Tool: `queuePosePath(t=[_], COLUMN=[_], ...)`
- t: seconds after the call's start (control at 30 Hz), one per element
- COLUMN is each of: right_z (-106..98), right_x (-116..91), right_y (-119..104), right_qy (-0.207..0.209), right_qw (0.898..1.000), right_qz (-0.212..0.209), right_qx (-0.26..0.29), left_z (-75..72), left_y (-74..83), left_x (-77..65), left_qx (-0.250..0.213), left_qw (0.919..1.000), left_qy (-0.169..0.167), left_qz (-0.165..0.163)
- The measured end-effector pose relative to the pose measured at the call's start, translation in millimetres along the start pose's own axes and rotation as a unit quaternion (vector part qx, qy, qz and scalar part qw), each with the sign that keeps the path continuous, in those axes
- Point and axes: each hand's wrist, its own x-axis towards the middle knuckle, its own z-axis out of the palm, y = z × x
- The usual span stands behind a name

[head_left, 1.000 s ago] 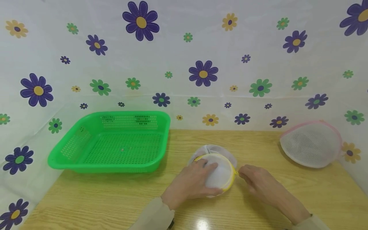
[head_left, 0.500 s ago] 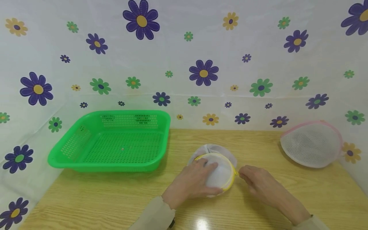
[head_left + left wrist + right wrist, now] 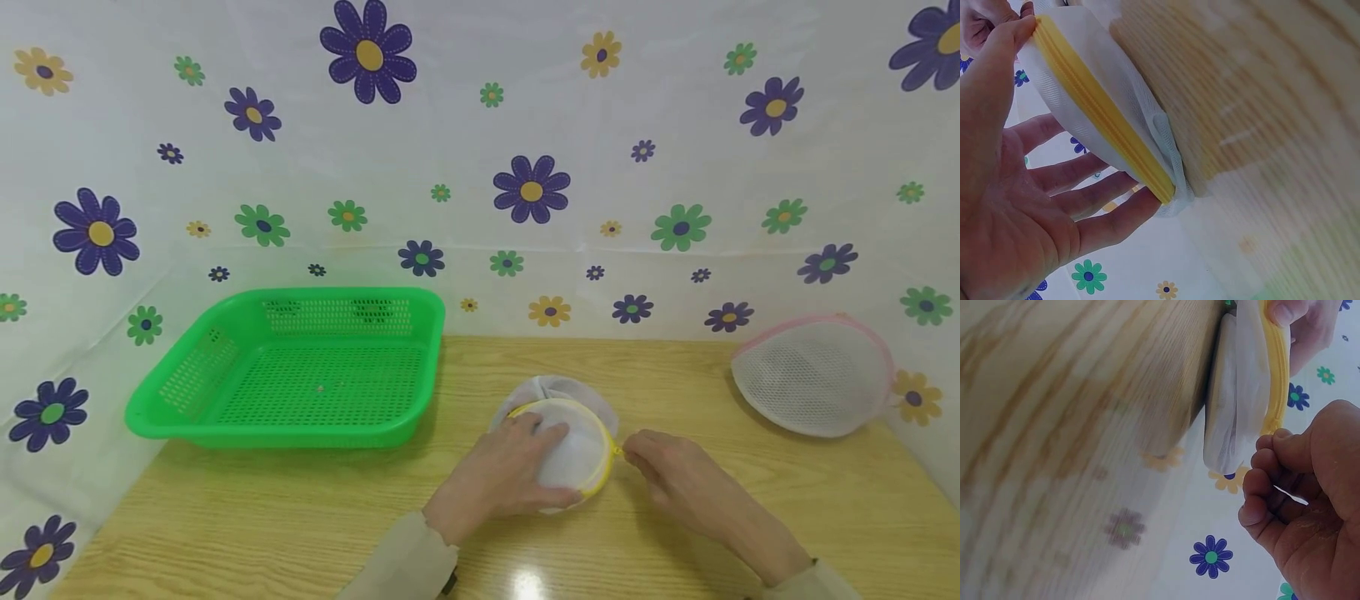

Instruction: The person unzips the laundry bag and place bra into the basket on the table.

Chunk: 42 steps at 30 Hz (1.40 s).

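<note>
Yellow-edged mesh bag [image 3: 573, 460], gripped by fingers [image 3: 1119, 223], well apart from basket [image 3: 270, 436].

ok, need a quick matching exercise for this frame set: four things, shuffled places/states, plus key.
Column 1
1. right hand
2. green basket
3. left hand
4. pink-rimmed mesh bag

Column 2
A. on the left side of the table
B. gripping the yellow-zipped bag
C. at the table's far right
D. pinching at the zipper pull

Pairs: 1-D, 2-A, 3-B, 4-C
</note>
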Motion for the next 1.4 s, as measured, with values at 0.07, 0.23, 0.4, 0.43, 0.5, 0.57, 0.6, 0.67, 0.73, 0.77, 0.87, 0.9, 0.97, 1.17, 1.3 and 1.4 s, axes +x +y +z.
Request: queuePosePath(t=[0.07, 0.23, 0.4, 0.43, 0.5, 0.57, 0.6, 0.67, 0.73, 0.77, 0.87, 0.9, 0.97, 1.17, 1.3, 1.4], right_z=[-0.2, -0.1, 0.2, -0.1, 0.0, -0.2, -0.4, -1.0, -1.8, -1.8, -1.4, -1.3, -0.6, 0.1, -0.2, -0.1], right_x=[0.1, -0.2, -0.1, -0.3, -0.3, -0.4, -0.4, -0.5, -0.6, -0.5, -0.7, -1.0, -0.5, -0.3, -0.9, -1.1], right_y=[-0.4, -0.8, -0.3, -0.2, 0.8, 1.0, 0.8, 0.2, -0.7, -0.9, -0.3, -0.2, 0.0, 0.5, 0.6, 1.0], right_qy=[0.004, 0.017, 0.016, 0.014, 0.012, 0.007, 0.006, 0.007, 0.007, 0.007, 0.008, 0.008, 0.007, 0.006, 0.003, 0.004], right_qw=[1.000, 1.000, 1.000, 1.000, 1.000, 1.000, 1.000, 1.000, 1.000, 1.000, 1.000, 1.000, 1.000, 1.000, 1.000, 1.000], right_qz=[-0.003, -0.016, -0.020, -0.019, -0.019, -0.016, -0.014, -0.014, -0.014, -0.015, -0.024, -0.025, -0.025, -0.023, -0.018, -0.017], right_qx=[-0.001, 0.000, 0.002, 0.002, 0.001, 0.002, 0.002, 0.000, -0.002, -0.003, -0.007, -0.008, -0.009, -0.009, -0.005, -0.004], left_z=[-0.5, -1.1, -0.6, -0.3, -0.1, 0.0, 0.1, 0.1, 0.0, 0.0, -0.9, -1.2, -1.5, -0.6, 0.3, 0.5], left_y=[0.3, 0.7, 0.3, 0.4, 0.8, 1.3, 1.6, 1.9, 1.9, 1.7, 1.6, 1.9, 1.8, 2.3, 2.8, 3.7], left_x=[-0.1, 0.0, 0.0, 0.1, 0.5, 0.7, 0.9, 1.4, 2.0, 2.3, 3.4, 3.8, 4.2, 5.3, 6.4, 6.6], left_qx=[0.000, -0.004, -0.001, 0.001, 0.003, 0.006, 0.006, 0.008, 0.010, 0.009, 0.009, 0.008, 0.008, 0.017, 0.023, 0.031], left_qw=[1.0000, 1.0000, 1.0000, 1.0000, 0.9999, 0.9999, 0.9999, 0.9999, 0.9998, 0.9998, 0.9999, 0.9999, 0.9999, 0.9999, 0.9997, 0.9994], left_qy=[0.001, 0.004, 0.007, 0.009, 0.010, 0.011, 0.012, 0.013, 0.015, 0.016, 0.013, 0.010, 0.007, 0.001, 0.001, 0.005], left_qz=[0.000, -0.001, 0.003, 0.004, 0.004, 0.004, 0.004, 0.005, 0.006, 0.006, 0.005, 0.004, 0.004, -0.004, -0.008, -0.011])
